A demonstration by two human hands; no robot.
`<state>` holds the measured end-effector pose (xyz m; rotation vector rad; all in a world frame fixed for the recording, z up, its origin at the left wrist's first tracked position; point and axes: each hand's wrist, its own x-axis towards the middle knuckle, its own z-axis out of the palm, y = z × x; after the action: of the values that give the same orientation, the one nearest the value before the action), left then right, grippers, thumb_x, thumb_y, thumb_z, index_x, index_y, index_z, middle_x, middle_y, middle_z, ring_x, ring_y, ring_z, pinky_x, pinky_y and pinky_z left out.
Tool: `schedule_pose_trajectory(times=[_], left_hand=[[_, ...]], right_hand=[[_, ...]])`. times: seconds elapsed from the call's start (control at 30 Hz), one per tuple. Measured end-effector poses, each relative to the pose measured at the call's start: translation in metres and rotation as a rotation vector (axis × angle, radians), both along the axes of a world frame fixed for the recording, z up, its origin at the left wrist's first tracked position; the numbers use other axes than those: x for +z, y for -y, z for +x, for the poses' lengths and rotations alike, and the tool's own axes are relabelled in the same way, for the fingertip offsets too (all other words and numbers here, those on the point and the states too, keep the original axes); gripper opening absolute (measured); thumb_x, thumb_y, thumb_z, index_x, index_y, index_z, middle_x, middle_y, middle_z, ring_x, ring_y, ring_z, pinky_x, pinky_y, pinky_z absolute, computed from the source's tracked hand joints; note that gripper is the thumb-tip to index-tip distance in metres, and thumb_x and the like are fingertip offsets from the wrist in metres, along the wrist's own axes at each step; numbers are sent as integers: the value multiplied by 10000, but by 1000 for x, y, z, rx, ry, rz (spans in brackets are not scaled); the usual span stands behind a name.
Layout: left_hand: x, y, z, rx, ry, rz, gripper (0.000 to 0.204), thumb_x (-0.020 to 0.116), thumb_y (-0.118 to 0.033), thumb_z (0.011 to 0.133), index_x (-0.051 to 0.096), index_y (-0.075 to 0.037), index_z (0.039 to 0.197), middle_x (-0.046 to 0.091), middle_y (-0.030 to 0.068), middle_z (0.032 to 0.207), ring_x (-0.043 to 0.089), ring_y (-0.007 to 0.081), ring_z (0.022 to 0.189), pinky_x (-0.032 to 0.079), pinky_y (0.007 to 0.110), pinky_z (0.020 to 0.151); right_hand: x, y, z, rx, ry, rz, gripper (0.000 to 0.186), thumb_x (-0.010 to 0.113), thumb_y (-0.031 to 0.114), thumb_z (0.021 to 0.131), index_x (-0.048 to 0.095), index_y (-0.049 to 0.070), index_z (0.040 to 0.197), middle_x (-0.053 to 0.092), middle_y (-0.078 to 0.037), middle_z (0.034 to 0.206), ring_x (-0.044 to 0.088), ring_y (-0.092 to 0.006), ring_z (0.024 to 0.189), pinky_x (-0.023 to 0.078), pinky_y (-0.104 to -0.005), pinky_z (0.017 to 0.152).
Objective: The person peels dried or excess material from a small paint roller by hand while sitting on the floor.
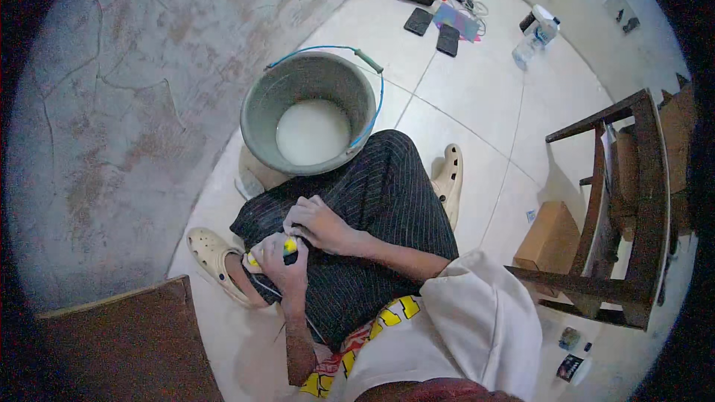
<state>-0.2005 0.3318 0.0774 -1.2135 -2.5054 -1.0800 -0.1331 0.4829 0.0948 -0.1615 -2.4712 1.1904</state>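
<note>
My left hand [281,262] is wrapped round a small yellow and green object [290,245], perhaps a packet or a tube; the fingers cover most of it. Just above it, my right hand [322,226] has its fingers curled and pressed together close to the object's upper end. Whatever those fingers pinch is too small to make out. Both hands are over my dark striped trousers [372,201]. Beyond my knees stands a grey bucket [257,115] with a blue wire handle and a green grip. Cloudy whitish liquid [313,132] lies in its bottom.
A rough plaster wall [141,104] rises on the left, with a brown board [126,342] below it. To the right stand a dark wooden chair [648,201] and a cardboard box [549,237]. Phones [447,40], cables and a plastic bottle [530,48] are on the far tiles.
</note>
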Motion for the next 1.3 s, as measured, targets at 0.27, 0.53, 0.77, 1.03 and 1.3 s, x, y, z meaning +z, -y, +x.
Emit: schedule_pose_trajectory(times=[0.27,0.53,0.77,1.03,1.3], left_hand=[[52,8,0,-45,-88,-422,435,742,-308,794,630,-105,1162,596,40,1148,486,276,1170,240,512,1067],[61,7,-10,-61,55,-507,342,804,-251,707,693,-124,1004,631,61,1073,576,290,1020,365,439,973],[67,6,-23,-196,165,-613,430,755,-261,756,652,-82,1133,576,94,1067,513,305,1085,357,457,972],[85,-10,-54,-491,549,-512,296,720,-178,803,670,8,1028,639,129,1059,592,305,994,448,397,895],[88,-21,-75,-602,587,-570,294,784,-121,728,699,9,978,670,120,1024,647,292,954,482,374,877]], right_hand=[[5,0,8,-35,85,-32,150,641,223,886,617,100,969,601,-50,932,528,-268,964,386,-405,886],[14,18,13,-171,93,-33,197,650,279,881,693,90,917,628,-72,938,534,-267,994,384,-417,916],[10,18,19,-101,120,-189,167,706,214,798,693,84,902,617,-80,885,545,-270,984,360,-420,948],[7,30,22,-91,201,143,225,588,110,830,598,56,1048,564,-104,1037,495,-278,1104,333,-453,1006],[-5,35,24,-130,107,149,255,596,131,824,583,44,1063,568,-107,1023,491,-288,1114,306,-466,1021]])
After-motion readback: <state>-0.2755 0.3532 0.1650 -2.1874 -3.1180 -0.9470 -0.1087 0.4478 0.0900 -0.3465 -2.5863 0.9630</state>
